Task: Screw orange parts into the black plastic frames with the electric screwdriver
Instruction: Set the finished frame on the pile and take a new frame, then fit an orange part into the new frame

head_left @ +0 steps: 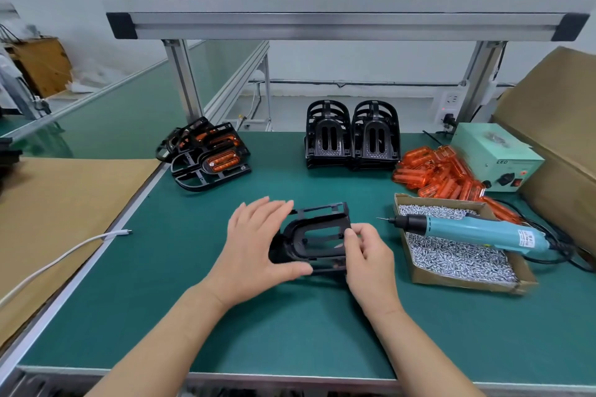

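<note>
Your left hand (258,245) grasps the left end of 1 black frame (319,235), with the fingers spread over its far side and the thumb against its near edge. Your right hand (367,255) pinches the right end of the same frame between thumb and fingers. The frame sits between both hands over the green mat (258,332), near the middle of the bench. Whether it touches the mat cannot be determined.

Right of your right hand, the electric screwdriver (467,230) lies across an open cardboard box (461,282) of screws (451,259), bit pointing left. Beyond the box, a pile of orange parts (435,174) lies just beside a light-green power unit (496,155). 2 stacks of black frames (353,138) stand at far centre. At far left, assembled frames (206,155) with orange parts fitted lie on the mat. A white cable (64,255) lies at the left edge.
</note>
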The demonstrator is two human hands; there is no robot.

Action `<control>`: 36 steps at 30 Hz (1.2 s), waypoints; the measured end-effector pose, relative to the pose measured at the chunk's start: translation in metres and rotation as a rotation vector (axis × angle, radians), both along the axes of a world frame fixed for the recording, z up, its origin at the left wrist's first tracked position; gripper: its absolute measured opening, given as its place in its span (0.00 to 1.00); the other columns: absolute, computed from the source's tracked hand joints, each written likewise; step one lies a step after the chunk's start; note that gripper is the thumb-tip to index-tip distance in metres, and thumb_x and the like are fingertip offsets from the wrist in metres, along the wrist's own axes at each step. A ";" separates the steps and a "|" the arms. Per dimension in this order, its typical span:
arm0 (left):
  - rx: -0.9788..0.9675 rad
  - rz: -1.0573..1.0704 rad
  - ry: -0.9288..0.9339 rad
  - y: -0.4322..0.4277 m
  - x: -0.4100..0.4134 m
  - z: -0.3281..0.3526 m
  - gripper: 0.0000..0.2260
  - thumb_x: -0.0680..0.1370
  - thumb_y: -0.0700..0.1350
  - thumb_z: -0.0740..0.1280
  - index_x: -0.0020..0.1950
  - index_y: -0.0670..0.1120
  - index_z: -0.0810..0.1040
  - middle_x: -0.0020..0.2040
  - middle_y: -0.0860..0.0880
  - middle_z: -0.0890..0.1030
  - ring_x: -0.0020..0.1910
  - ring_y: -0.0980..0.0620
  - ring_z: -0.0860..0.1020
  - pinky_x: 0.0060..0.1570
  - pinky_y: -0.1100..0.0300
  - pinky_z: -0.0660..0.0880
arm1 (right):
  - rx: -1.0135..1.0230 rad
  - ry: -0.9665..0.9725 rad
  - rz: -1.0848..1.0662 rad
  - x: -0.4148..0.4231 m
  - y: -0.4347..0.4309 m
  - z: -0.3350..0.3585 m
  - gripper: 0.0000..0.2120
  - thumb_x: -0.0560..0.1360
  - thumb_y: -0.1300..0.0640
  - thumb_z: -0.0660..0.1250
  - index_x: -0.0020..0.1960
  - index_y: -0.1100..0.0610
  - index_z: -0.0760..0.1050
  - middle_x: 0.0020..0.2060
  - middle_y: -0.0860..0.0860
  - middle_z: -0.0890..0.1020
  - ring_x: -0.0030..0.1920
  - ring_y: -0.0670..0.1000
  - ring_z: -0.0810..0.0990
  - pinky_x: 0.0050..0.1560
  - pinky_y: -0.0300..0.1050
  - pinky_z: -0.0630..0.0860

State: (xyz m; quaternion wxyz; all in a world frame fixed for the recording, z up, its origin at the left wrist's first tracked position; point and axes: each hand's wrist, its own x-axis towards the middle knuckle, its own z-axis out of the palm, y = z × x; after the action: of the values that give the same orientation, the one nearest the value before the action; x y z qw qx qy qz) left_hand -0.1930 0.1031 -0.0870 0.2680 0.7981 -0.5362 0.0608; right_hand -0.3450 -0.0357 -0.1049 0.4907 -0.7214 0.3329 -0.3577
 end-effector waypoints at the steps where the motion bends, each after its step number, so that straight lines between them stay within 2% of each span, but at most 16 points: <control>1: 0.037 0.001 0.010 0.001 0.001 -0.006 0.50 0.64 0.78 0.61 0.79 0.51 0.60 0.75 0.54 0.65 0.77 0.52 0.56 0.77 0.44 0.48 | 0.008 0.012 -0.014 0.000 0.000 0.000 0.07 0.83 0.59 0.61 0.49 0.56 0.76 0.36 0.48 0.83 0.33 0.41 0.80 0.36 0.32 0.73; 4: 0.109 -0.014 0.042 0.003 0.001 -0.019 0.55 0.63 0.80 0.60 0.81 0.50 0.53 0.78 0.54 0.58 0.77 0.53 0.54 0.77 0.47 0.48 | -0.008 0.055 -0.057 -0.003 0.000 -0.002 0.05 0.82 0.58 0.62 0.50 0.54 0.76 0.36 0.47 0.83 0.36 0.43 0.78 0.38 0.33 0.71; 6: 0.106 -0.028 0.064 0.002 0.001 -0.023 0.53 0.64 0.77 0.63 0.81 0.50 0.53 0.78 0.54 0.58 0.77 0.54 0.55 0.77 0.49 0.52 | -0.023 0.075 -0.066 -0.004 0.001 -0.003 0.04 0.82 0.60 0.63 0.51 0.54 0.76 0.39 0.46 0.83 0.39 0.43 0.79 0.43 0.37 0.72; 9: 0.061 -0.052 0.162 -0.001 0.001 -0.025 0.51 0.65 0.73 0.69 0.80 0.51 0.55 0.76 0.55 0.61 0.75 0.55 0.56 0.75 0.55 0.56 | -0.042 0.057 -0.062 -0.003 0.004 -0.003 0.10 0.80 0.65 0.63 0.57 0.53 0.74 0.49 0.46 0.81 0.50 0.47 0.80 0.56 0.41 0.73; 12: 0.059 -0.052 0.194 -0.004 -0.001 -0.026 0.51 0.64 0.73 0.70 0.80 0.52 0.57 0.74 0.57 0.62 0.73 0.56 0.57 0.74 0.59 0.57 | -0.217 0.050 -0.087 -0.004 0.009 -0.001 0.15 0.77 0.70 0.64 0.63 0.61 0.76 0.61 0.53 0.76 0.63 0.50 0.75 0.69 0.45 0.69; 15: 0.064 -0.049 0.172 -0.004 -0.001 -0.030 0.51 0.64 0.74 0.69 0.80 0.53 0.57 0.72 0.61 0.62 0.73 0.57 0.57 0.72 0.61 0.57 | -0.419 -0.002 -0.116 -0.008 0.009 0.006 0.16 0.75 0.73 0.66 0.61 0.63 0.77 0.63 0.56 0.75 0.67 0.52 0.72 0.71 0.37 0.62; 17: 0.058 -0.050 0.156 -0.002 -0.002 -0.032 0.49 0.64 0.75 0.68 0.79 0.54 0.58 0.71 0.63 0.62 0.72 0.59 0.57 0.71 0.62 0.57 | -0.528 -0.039 -0.138 -0.012 -0.007 0.022 0.14 0.74 0.73 0.67 0.58 0.63 0.78 0.61 0.56 0.76 0.64 0.52 0.73 0.70 0.33 0.61; 19: 0.056 -0.059 0.131 0.000 -0.004 -0.033 0.47 0.66 0.75 0.66 0.79 0.54 0.59 0.71 0.63 0.63 0.72 0.60 0.57 0.70 0.64 0.57 | -0.550 -0.017 -0.196 -0.016 -0.046 0.046 0.12 0.75 0.70 0.66 0.56 0.60 0.79 0.57 0.54 0.77 0.60 0.50 0.75 0.63 0.27 0.61; 20: 0.059 -0.066 0.119 0.001 -0.005 -0.032 0.46 0.67 0.74 0.66 0.79 0.54 0.59 0.71 0.62 0.64 0.72 0.61 0.58 0.70 0.64 0.57 | -0.537 0.035 -0.238 -0.018 -0.073 0.060 0.11 0.75 0.68 0.66 0.56 0.59 0.79 0.56 0.52 0.77 0.58 0.49 0.75 0.59 0.25 0.62; 21: 0.060 -0.076 0.110 0.001 -0.006 -0.031 0.45 0.68 0.74 0.65 0.79 0.54 0.60 0.71 0.62 0.64 0.72 0.61 0.58 0.70 0.65 0.57 | -0.513 0.116 -0.276 -0.018 -0.101 0.072 0.11 0.76 0.66 0.65 0.55 0.57 0.79 0.54 0.52 0.77 0.56 0.50 0.76 0.58 0.27 0.65; 23: 0.054 -0.099 0.095 0.002 -0.008 -0.029 0.42 0.69 0.73 0.64 0.78 0.54 0.61 0.71 0.61 0.65 0.71 0.61 0.59 0.70 0.65 0.57 | -0.455 0.363 -0.299 -0.015 -0.153 0.088 0.12 0.78 0.63 0.65 0.59 0.55 0.79 0.57 0.53 0.77 0.58 0.55 0.77 0.60 0.43 0.72; 25: 0.043 -0.109 0.084 0.001 -0.009 -0.027 0.40 0.70 0.72 0.63 0.78 0.53 0.63 0.70 0.60 0.66 0.70 0.61 0.60 0.69 0.66 0.57 | -0.437 0.652 -0.241 -0.008 -0.191 0.090 0.14 0.79 0.60 0.64 0.64 0.54 0.78 0.63 0.56 0.77 0.61 0.58 0.77 0.62 0.52 0.73; 27: 0.036 -0.113 0.071 0.002 -0.009 -0.025 0.40 0.71 0.72 0.63 0.76 0.51 0.66 0.69 0.59 0.68 0.69 0.60 0.62 0.69 0.66 0.58 | -0.482 0.848 -0.129 0.001 -0.211 0.086 0.17 0.80 0.59 0.65 0.68 0.53 0.77 0.66 0.56 0.77 0.61 0.59 0.78 0.61 0.52 0.75; 30: 0.035 -0.122 0.047 0.002 -0.010 -0.023 0.40 0.70 0.72 0.64 0.75 0.50 0.68 0.68 0.57 0.70 0.67 0.58 0.64 0.69 0.62 0.63 | -0.548 1.007 0.029 0.013 -0.223 0.074 0.20 0.80 0.53 0.67 0.71 0.53 0.75 0.69 0.57 0.77 0.64 0.60 0.77 0.66 0.53 0.74; 33: 0.038 -0.131 0.039 0.002 -0.010 -0.022 0.39 0.71 0.72 0.63 0.74 0.48 0.69 0.67 0.56 0.70 0.66 0.56 0.66 0.68 0.60 0.64 | -0.551 1.142 0.066 0.017 -0.229 0.061 0.27 0.79 0.46 0.69 0.76 0.50 0.68 0.74 0.57 0.72 0.71 0.63 0.71 0.72 0.56 0.69; 36: 0.046 -0.146 0.036 0.003 -0.011 -0.020 0.37 0.73 0.71 0.61 0.74 0.48 0.70 0.66 0.54 0.71 0.65 0.54 0.67 0.68 0.59 0.65 | -0.631 1.104 0.020 0.016 -0.231 0.056 0.26 0.78 0.46 0.70 0.74 0.47 0.71 0.69 0.56 0.77 0.67 0.61 0.74 0.67 0.56 0.74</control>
State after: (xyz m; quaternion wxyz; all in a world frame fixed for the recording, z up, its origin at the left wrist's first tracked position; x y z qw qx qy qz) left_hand -0.2037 0.1059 -0.1068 0.2630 0.7637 -0.5894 0.0147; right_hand -0.3295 -0.2668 -0.0488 0.0139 -0.9126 0.4086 -0.0091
